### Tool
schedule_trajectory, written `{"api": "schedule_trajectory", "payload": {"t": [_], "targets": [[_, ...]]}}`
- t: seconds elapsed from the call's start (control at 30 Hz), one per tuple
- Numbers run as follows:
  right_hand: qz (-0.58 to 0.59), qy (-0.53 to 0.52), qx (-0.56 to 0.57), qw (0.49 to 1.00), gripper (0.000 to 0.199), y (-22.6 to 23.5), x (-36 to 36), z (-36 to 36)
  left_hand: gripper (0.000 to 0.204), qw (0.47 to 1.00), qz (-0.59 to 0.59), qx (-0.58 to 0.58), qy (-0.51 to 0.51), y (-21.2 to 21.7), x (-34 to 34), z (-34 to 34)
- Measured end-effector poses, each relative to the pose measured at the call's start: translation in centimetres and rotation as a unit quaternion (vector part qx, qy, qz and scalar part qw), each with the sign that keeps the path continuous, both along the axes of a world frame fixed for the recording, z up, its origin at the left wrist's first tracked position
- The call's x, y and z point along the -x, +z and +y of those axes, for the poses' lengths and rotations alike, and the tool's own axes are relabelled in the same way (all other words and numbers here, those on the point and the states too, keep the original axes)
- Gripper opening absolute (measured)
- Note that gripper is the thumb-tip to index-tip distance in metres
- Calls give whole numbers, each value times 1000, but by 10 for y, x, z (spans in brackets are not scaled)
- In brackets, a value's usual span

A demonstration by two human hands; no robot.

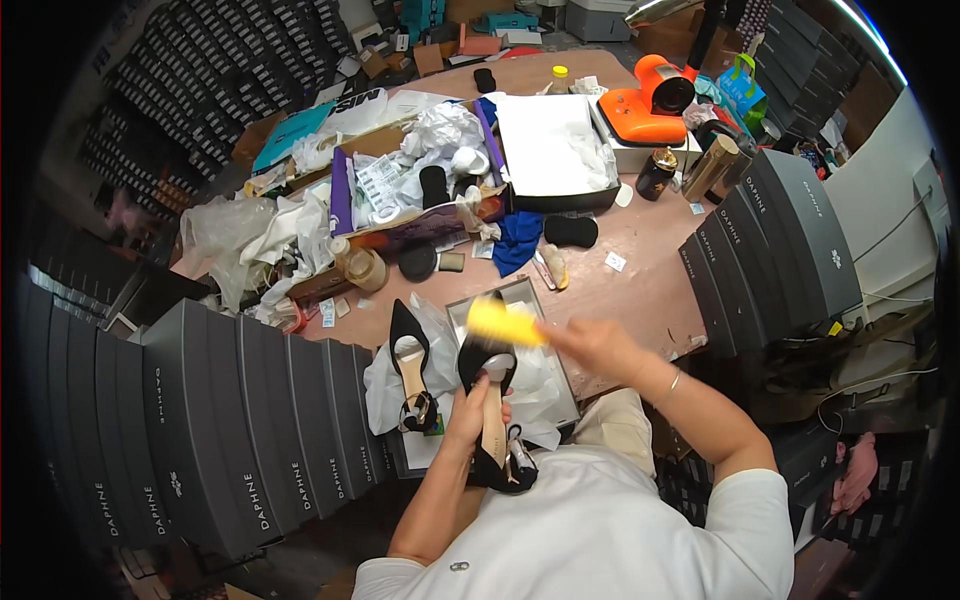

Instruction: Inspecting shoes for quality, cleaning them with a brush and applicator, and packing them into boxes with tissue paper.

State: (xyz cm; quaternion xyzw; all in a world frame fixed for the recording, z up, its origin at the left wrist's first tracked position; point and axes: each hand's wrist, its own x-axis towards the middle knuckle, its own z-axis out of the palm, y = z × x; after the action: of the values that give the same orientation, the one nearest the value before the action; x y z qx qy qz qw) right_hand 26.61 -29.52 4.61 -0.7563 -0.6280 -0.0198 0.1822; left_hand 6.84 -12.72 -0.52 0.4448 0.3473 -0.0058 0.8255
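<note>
My left hand (466, 412) is wrapped around the middle of a black pointed-toe shoe (494, 428) with a pale insole and an ankle strap. Its toe points away from me. In my right hand (598, 346) is a yellow brush (505, 322), blurred by motion and held over the toe; whether it touches the shoe I cannot tell. The matching black shoe (404, 324) lies to the left on white tissue paper (376, 393). Beneath both is an open grey shoebox (567, 388), partly hidden by the paper and my arms.
Tall stacks of dark shoeboxes (205, 430) stand at the left, with another stack (775, 245) at the right. Farther back are a purple carton (342, 192) full of crumpled paper, a white-topped box (545, 145), an orange device (640, 115) and a dark jar (657, 175).
</note>
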Motion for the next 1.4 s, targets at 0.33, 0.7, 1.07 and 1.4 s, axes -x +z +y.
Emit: {"api": "schedule_trajectory", "payload": {"t": [0.33,0.7,1.07,1.4], "targets": [[-16,55,10,998,45,35,36,35,49,920,63,-387,14,3,23,22],[133,-30,-158,978,51,29,14,21,52,956,-88,277,-31,-7,24,41],[98,-30,-89,991,40,1,37,5,41,781,-192,590,70,-32,17,11],[199,22,-97,975,45,22,88,-18,36,759,-67,637,114,-51,-9,17]]}}
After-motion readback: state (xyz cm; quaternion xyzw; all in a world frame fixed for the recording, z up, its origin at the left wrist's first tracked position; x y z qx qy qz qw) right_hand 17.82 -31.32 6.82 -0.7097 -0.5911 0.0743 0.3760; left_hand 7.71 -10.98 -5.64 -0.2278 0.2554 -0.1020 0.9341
